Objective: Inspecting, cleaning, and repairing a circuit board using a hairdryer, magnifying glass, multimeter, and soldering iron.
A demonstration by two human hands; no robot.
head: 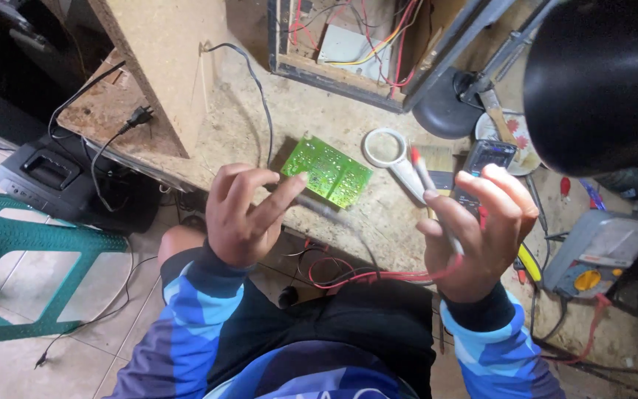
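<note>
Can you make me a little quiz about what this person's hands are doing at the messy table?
1. True or false: the left hand touches the green circuit board.
2. What does the right hand hold?
A. a red-tipped probe
B. a spoon
C. a cup
3. What colour is the plastic stool on the floor?

Key: 1 true; 2 A; 3 teal green.

Bright even light, slight motion blur
</note>
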